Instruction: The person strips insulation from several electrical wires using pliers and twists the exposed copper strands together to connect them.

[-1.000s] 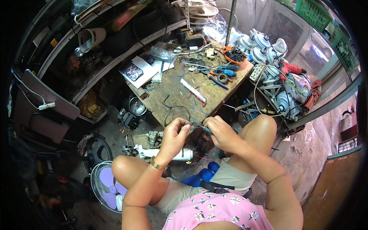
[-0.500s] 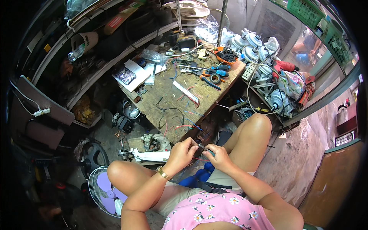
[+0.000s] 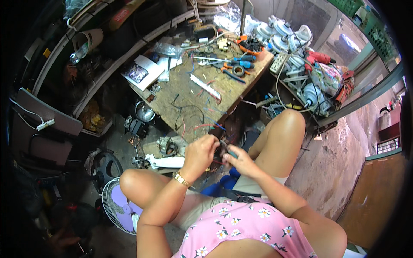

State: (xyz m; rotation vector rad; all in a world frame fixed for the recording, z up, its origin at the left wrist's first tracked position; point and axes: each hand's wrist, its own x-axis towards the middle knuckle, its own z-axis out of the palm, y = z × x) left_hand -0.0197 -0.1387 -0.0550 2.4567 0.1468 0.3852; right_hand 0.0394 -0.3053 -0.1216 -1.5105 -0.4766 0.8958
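My left hand (image 3: 200,151), a gold watch on its wrist, is raised near the table's front corner. Its thumb and fingers are pinched together, and whatever lies between them is too small to make out. Close beside it on the right, my right hand (image 3: 241,161) is closed round a small plier-like tool (image 3: 232,153) with a teal handle. The dark tip of this tool points up toward my left fingertips. A thin red wire (image 3: 218,162) shows just below, between the hands; I cannot tell which hand it runs to.
On the wooden table (image 3: 172,112) lie wire scraps, a white strip (image 3: 205,87), orange-and-black pliers (image 3: 232,75), a tape roll (image 3: 238,71) and screwdrivers. Fan motor parts (image 3: 280,32) and a red drill (image 3: 319,57) crowd the right. A purple-bladed fan (image 3: 125,209) stands low left.
Both hands have moved up, toward the table corner. My left hand has drawn slightly away from the tool's tip. The view has shifted a little.
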